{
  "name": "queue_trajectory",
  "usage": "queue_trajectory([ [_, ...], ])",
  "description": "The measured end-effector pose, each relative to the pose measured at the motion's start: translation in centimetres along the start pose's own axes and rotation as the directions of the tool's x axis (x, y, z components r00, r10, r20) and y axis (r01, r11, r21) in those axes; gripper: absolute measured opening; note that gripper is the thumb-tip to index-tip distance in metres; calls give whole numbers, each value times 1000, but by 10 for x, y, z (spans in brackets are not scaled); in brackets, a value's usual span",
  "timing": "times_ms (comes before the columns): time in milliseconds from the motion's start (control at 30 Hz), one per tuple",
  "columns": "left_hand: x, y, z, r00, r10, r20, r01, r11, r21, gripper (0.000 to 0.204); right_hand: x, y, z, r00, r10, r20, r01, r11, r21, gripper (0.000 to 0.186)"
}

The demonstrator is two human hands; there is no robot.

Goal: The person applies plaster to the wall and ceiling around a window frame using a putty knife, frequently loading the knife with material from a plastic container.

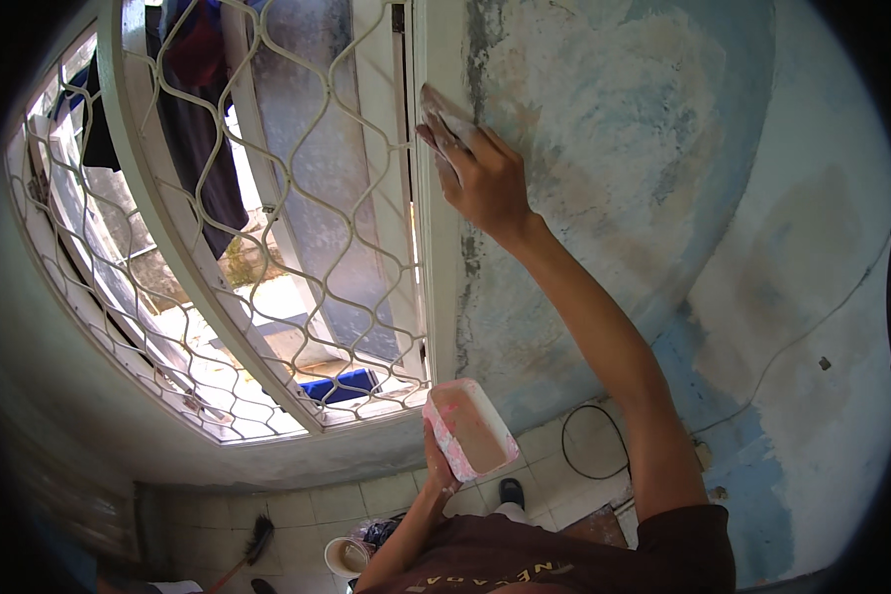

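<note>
My left hand (pixel 439 457) grips a rectangular tub (pixel 453 453) from its left side, low in front of me. Pink smears cover the tub's outside, and pale, wet-looking material lies inside. My right arm reaches up to the white window frame (pixel 444 297). There my right hand (pixel 483 183) is closed, its whitened fingertips at the frame's edge by the wall. Something pale shows between the fingers, but its kind is unclear. Patchy blue and grey wall (pixel 604 168) lies just right of this hand.
A curling metal grille (pixel 257 188) covers the window at left, with dark clothes (pixel 208 148) hanging beyond it. On the tiled floor are a bucket (pixel 346 557), a broom (pixel 258 540) and a looped black cable (pixel 596 443). A thin cord (pixel 792 346) crosses the right wall.
</note>
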State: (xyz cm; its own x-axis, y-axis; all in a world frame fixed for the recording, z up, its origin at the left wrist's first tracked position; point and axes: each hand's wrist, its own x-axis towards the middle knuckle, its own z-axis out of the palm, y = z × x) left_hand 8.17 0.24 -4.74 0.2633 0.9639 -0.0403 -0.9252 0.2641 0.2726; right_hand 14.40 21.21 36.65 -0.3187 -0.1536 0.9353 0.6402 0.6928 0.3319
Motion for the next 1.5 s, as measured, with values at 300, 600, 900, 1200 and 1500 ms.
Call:
queue_trajectory([
  [300, -1, -2, 5, 999, 39, 1, -39, 999, 35, 84, 0, 41, -20, 998, 32, -55, -41, 983, -177, 42],
  [600, -12, 7, 29, 999, -19, 39, 20, 1000, -5, 83, -52, 8, 1, 994, -95, 56, 99, 993, -65, 50],
  [900, -9, 11, 30, 989, 127, -73, -119, 988, 99, 83, 50, 82, -41, 993, -1, -115, -30, 962, -270, 45],
  [1200, -4, 9, 0, 984, 156, -80, -149, 985, 85, 79, -12, 87, -37, 954, -221, 202, 274, 917, -288, 55],
  [1500, -5, 5, 15, 993, 113, -32, -109, 988, 106, 81, -60, 73, -66, 969, -123, 213, 157, 976, -149, 43],
])
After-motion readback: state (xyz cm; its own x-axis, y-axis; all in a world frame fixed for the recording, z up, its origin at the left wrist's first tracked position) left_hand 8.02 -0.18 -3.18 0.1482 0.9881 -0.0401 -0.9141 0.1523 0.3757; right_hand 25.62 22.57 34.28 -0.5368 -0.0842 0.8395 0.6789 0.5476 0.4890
